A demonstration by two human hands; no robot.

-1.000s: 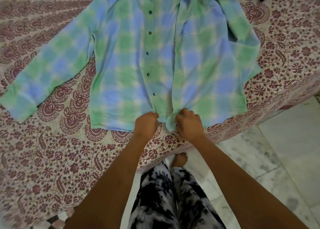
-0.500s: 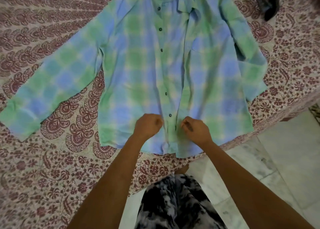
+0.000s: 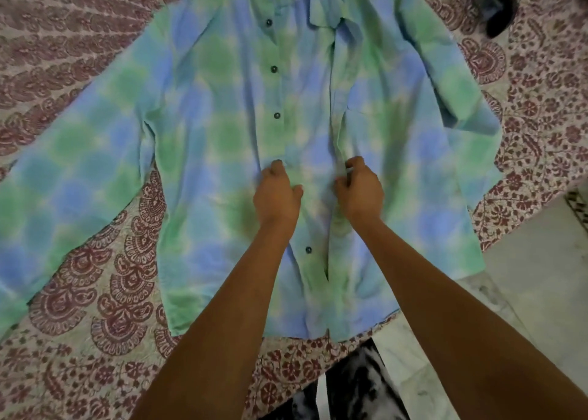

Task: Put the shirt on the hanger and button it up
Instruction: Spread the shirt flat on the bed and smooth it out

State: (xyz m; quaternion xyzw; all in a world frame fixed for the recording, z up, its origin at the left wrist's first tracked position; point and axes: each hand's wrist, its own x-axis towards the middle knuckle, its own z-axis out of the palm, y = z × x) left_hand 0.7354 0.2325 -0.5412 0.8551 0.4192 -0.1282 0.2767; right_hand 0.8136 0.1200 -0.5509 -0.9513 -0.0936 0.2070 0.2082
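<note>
A green and blue checked shirt (image 3: pixel 222 133) lies front up on the bed, sleeves spread, its front open along the middle. Dark buttons (image 3: pixel 274 69) run down the left placket. My left hand (image 3: pixel 276 193) has its fingers curled on the button strip, right beside one button at mid-shirt. My right hand (image 3: pixel 359 188) is curled at the edge of the opposite front panel and pinches the cloth there. A narrow strip of shirt separates the two hands. No hanger shows; the collar is cut off by the top edge.
A cream bedspread (image 3: pixel 95 308) with a maroon paisley print lies under the shirt. A dark object (image 3: pixel 501 9) lies at the top right of the bed. Pale marble floor (image 3: pixel 534 292) lies to the right, and my patterned trousers (image 3: pixel 356 388) stand at the bed's edge.
Both hands have moved from the shirt's hem up the front opening to mid-shirt. The view has closed in on the shirt.
</note>
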